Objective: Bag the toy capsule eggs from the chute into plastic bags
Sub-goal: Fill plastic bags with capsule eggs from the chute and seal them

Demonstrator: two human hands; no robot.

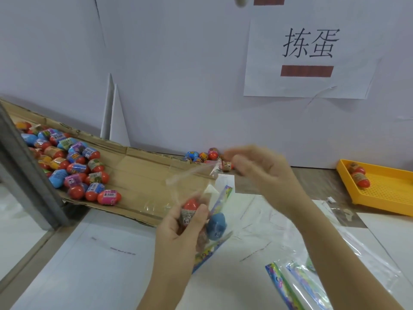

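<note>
Over the table's middle I hold a clear plastic bag (190,184) with colourful printed edges. My left hand (178,229) grips a red capsule egg (190,209) through or at the bag; a blue egg (215,227) lies inside beside it. My right hand (257,173) pinches the bag's upper rim and holds it up. Many red, blue and purple eggs (73,168) lie heaped on the cardboard chute (138,175) at the left. Several more eggs (202,155) sit against the back wall.
A yellow perforated tray (384,193) at the right holds two eggs (358,175). Spare printed bags (297,285) lie flat at the lower right. A grey frame post (26,171) stands at the left. A white wall with a paper sign (310,59) closes the back.
</note>
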